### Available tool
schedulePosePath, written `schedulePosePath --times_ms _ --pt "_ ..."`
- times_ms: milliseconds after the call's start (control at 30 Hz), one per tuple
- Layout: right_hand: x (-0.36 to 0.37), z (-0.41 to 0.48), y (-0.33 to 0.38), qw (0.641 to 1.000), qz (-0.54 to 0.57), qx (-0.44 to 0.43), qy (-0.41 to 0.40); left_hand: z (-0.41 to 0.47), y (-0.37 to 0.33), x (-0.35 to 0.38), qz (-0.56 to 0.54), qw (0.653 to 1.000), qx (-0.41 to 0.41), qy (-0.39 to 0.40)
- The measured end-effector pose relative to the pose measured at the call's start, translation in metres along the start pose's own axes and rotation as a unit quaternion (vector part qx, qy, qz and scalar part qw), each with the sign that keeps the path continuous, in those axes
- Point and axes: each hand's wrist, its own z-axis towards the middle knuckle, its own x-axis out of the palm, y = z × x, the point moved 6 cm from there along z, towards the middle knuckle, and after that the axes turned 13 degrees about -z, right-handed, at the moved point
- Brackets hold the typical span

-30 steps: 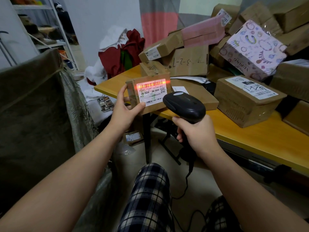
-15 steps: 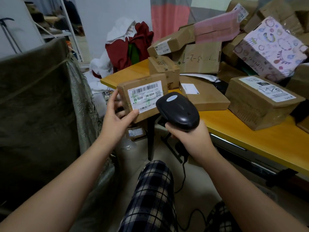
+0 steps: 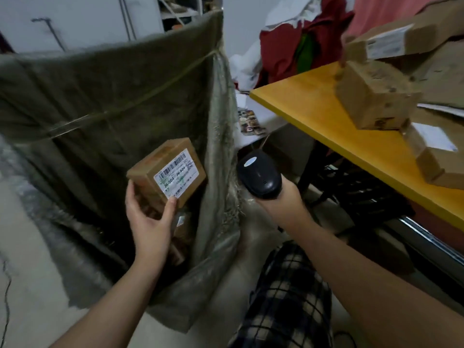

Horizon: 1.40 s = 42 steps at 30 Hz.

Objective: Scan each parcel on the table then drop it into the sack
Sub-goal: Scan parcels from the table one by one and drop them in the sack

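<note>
Parcel [image 3: 167,172] hangs over the open sack [image 3: 100,96] at 9 o'clock, left grip [image 3: 148,222] wrapped round it, drop pending; right grip [image 3: 281,199] clasps scanner [image 3: 259,174] at its 3 o'clock. More boxes [image 3: 376,99] wait on surface [image 3: 313,109], 2 o'clock.

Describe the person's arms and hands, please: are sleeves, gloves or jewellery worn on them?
Both arms are bare as far as the picture shows: no sleeve covers the left forearm or the right forearm. The left hand and the right hand wear no gloves, and I see no ring, watch or bracelet. Below them, the trousers are checked in dark and cream.
</note>
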Motion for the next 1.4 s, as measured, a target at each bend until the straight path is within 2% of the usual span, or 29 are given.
schedulePosePath --times_ms 100,167,267,333,433,533,600,667,867,933,1033,1200,1300,1400 --pt "0.033 0.019 -0.014 0.999 0.016 0.027 0.022 0.006 0.029 0.012 -0.046 0.995 -0.087 0.014" --pt "0.049 0.03 -0.027 0.997 0.03 0.05 0.051 0.005 0.041 0.036 -0.061 0.984 -0.156 0.053" --pt "0.062 0.04 -0.052 0.991 0.05 0.086 0.085 -0.006 0.045 0.076 -0.098 0.964 -0.207 0.132" --pt "0.059 0.045 -0.063 0.992 0.044 0.1 0.057 -0.001 0.045 0.087 -0.092 0.958 -0.207 0.173" --pt "0.045 0.053 -0.07 0.991 -0.024 0.131 0.0 0.024 0.047 0.091 -0.023 0.96 -0.179 0.212" --pt "0.038 0.062 -0.065 0.987 -0.091 0.13 0.036 0.051 0.055 0.093 0.106 0.962 -0.145 0.206" --pt "0.036 0.06 -0.062 0.986 -0.097 0.116 0.077 0.062 0.068 0.094 0.193 0.95 -0.167 0.179" --pt "0.023 0.053 -0.06 0.987 -0.106 0.099 0.067 0.067 0.079 0.103 0.243 0.939 -0.166 0.176" --pt "-0.03 0.039 -0.055 0.989 -0.128 0.072 0.005 0.066 0.095 0.13 0.255 0.938 -0.157 0.174" --pt "-0.04 0.042 -0.051 0.983 -0.173 0.059 0.013 0.064 0.088 0.136 0.255 0.94 -0.137 0.182" --pt "-0.05 0.039 -0.048 0.978 -0.194 0.072 0.015 0.058 0.054 0.151 0.236 0.947 -0.052 0.211" --pt "-0.096 -0.006 -0.043 0.976 -0.162 0.1 -0.105 0.031 -0.031 0.175 0.103 0.961 0.112 0.23" --pt "-0.134 -0.04 -0.034 0.974 -0.127 0.084 -0.168 -0.005 -0.08 0.194 0.052 0.946 0.174 0.269" --pt "-0.177 -0.065 -0.025 0.966 -0.104 0.072 -0.226 -0.049 -0.112 0.226 0.048 0.915 0.2 0.347"
